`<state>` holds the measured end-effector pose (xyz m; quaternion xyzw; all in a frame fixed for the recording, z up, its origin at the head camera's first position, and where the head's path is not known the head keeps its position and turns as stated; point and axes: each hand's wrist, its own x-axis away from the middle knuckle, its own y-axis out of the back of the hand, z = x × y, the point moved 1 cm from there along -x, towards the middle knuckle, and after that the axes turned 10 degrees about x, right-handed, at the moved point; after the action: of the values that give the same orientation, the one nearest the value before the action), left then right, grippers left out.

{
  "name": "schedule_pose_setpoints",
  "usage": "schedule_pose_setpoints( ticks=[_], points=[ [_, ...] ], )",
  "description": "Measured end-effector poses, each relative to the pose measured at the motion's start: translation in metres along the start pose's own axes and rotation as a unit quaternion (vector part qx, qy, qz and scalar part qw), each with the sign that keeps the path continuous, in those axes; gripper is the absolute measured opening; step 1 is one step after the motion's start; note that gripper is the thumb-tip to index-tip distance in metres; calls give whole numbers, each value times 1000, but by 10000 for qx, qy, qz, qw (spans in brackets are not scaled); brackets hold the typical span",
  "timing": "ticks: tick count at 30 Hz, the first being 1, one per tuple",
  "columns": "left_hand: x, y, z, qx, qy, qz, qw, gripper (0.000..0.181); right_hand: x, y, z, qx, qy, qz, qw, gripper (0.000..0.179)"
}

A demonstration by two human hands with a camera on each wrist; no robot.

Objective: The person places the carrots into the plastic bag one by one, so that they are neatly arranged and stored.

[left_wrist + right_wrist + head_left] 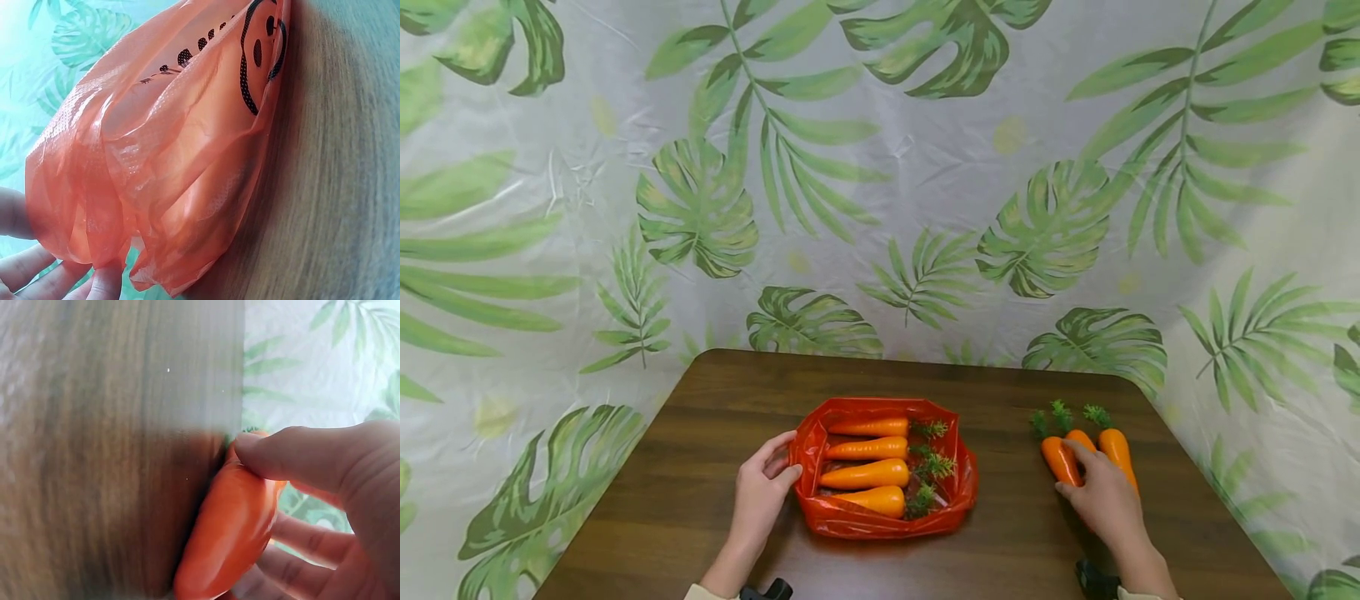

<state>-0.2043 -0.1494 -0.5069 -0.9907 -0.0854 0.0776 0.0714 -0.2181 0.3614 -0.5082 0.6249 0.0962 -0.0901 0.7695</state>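
A red plastic bag [880, 527] lies on the wooden table with its mouth spread wide. Inside it several orange carrots [867, 475] lie side by side, green tops toward the right. My left hand [756, 493] grips the bag's left rim; the left wrist view shows the fingers at the bag's edge and black print on the plastic [187, 144]. On the right, my right hand [1108, 504] holds the leftmost of three loose carrots [1060, 460], thumb on one side and fingers on the other. That carrot [228, 531] still lies along the tabletop in the right wrist view.
Beside the right hand are two other loose carrots, a middle carrot [1080, 438] partly covered and a right-hand carrot [1116, 454]. The dark brown table [715, 417] ends at a leaf-patterned sheet [925, 200] behind it.
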Motion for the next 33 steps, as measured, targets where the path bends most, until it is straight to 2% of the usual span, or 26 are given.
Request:
schedule_pose_setpoints(
  ticks=[6,14,25,33],
  points=[
    [0,0,0,-31,-35,-30,10000,48,1,0,-1,0,-109,158,9998,75],
    [1,1,-1,45,32,-21,10000,48,3,3,0,-41,-503,673,9965,78],
    [-1,0,0,-56,-18,-27,10000,46,0,7,5,-14,-562,410,9976,76],
    [0,0,3,1,-58,-29,10000,48,2,5,10,-65,-491,-20,9988,70]
  ],
)
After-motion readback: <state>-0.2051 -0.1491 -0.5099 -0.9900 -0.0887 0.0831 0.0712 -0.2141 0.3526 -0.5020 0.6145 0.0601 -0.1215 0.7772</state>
